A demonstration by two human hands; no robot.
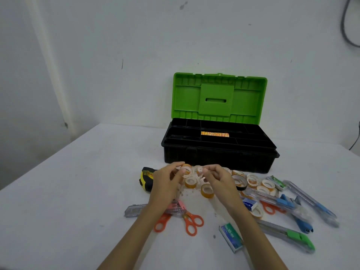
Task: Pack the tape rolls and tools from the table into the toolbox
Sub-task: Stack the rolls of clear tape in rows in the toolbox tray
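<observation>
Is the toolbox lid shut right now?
No, the green lid stands upright behind the black toolbox, leaving its tray compartments open to view.

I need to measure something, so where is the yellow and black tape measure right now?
In the head view, the tape measure lies on the table left of the tape rolls, just beyond the left hand and before the toolbox's left corner.
</observation>
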